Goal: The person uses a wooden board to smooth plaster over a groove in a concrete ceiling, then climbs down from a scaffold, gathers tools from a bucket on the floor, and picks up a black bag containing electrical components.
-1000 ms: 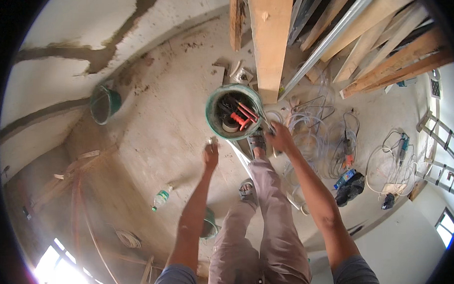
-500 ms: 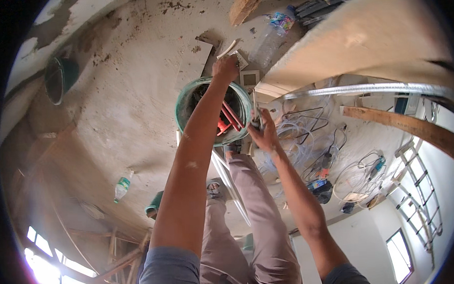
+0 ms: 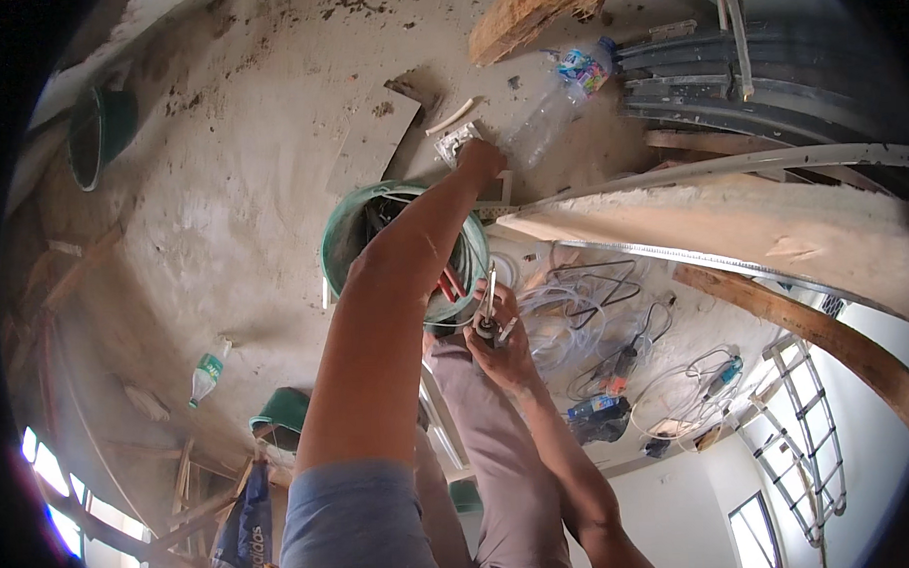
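My left hand (image 3: 482,161) reaches across a green bucket (image 3: 331,250) to a small white square fitting (image 3: 458,142), like the back of a wall socket or switch. Its fingers are closed on the fitting's near edge, and the fingertips are partly hidden. Beside the bucket's right rim, my right hand (image 3: 504,347) is closed around a slim tool with a pale shaft (image 3: 491,291) and a dark part in the palm; its exact kind is unclear. Inside the bucket lie red-handled tools (image 3: 451,282) and dark cable, partly covered by my left forearm.
A flat pale board (image 3: 374,137) and a clear plastic bottle (image 3: 558,100) lie beyond the bucket. A long wooden plank (image 3: 712,215) juts in from the right. Coiled clear hose (image 3: 566,315), corded power tools (image 3: 618,368) and a ladder (image 3: 815,422) are farther right.
My left hand has moved slightly right and down, onto the white fitting. My right hand has come down and left, its tool now pointing up in plain sight. The whole view has shifted.
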The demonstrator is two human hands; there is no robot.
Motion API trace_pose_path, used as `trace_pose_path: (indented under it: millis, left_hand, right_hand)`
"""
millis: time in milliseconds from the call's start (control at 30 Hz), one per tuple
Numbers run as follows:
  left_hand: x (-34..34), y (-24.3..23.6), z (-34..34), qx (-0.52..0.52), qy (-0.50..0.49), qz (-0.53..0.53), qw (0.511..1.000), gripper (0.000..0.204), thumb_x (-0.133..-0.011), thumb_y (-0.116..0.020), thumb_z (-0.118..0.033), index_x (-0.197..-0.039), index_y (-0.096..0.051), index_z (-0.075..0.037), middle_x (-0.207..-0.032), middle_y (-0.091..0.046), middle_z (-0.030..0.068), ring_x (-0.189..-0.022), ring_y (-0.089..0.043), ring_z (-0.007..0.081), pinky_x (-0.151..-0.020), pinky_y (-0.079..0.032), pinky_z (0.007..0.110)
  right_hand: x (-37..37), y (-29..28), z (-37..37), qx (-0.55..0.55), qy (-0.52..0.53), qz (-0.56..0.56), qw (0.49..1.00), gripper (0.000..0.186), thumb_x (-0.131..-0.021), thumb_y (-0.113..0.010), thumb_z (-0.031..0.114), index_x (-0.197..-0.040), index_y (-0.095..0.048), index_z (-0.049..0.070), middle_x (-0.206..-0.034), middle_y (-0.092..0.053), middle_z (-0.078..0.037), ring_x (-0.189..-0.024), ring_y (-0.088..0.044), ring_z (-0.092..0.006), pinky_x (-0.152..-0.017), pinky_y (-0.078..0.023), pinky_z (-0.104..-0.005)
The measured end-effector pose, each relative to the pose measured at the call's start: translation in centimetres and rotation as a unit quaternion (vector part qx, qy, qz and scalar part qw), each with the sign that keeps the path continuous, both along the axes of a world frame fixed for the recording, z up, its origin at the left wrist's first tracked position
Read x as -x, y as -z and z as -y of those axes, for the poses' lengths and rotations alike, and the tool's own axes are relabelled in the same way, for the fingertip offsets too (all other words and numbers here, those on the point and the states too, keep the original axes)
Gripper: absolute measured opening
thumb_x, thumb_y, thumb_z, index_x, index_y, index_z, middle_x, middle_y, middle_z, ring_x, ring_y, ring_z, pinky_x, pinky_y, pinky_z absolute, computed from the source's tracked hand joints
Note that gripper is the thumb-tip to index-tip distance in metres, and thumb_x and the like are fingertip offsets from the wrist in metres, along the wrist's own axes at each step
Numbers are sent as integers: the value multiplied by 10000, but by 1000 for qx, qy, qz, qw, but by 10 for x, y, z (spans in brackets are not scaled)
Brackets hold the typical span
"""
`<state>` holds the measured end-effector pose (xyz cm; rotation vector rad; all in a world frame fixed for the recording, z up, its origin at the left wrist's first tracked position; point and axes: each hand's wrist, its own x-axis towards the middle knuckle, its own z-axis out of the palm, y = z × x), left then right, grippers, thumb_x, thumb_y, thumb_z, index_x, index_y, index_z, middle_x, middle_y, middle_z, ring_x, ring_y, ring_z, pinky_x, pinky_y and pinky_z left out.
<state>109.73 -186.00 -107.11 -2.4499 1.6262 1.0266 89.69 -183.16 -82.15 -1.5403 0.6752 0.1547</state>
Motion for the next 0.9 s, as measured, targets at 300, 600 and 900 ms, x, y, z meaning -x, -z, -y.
trace_pose_path:
  millis: [300,600,900]
  left_hand:
    - [-20,-34,-9,-5,46,-10,999,225,-728,-688,-271,-880,-718,-107,-851,-706,104,-812,-698,277,-709,-550,396]
    - [-84,-35,-47,-33,-137,-15,990,405,-757,-718,-371,-1052,-613,-114,-999,-670,108,-969,-660,295,-785,-536,447]
    - [-44,-30,-25,-44,-162,-4,986,718,-731,-776,-348,-1289,-416,-74,-1168,-564,188,-1082,-602,369,-869,-535,460]
  right_hand:
    - [5,0,-15,30,-46,-2,998,211,-753,-658,-7,-907,-515,14,-1156,-466,-149,-945,-529,-269,-813,-456,-325]
    - [7,-8,-23,-9,-17,8,1000,301,-782,-648,-8,-1066,-548,8,-1131,-496,-139,-950,-554,-244,-800,-461,-307]
    - [12,2,-13,-28,-34,5,999,409,-763,-653,-14,-1157,-543,4,-1089,-504,-130,-923,-546,-220,-803,-453,-305]
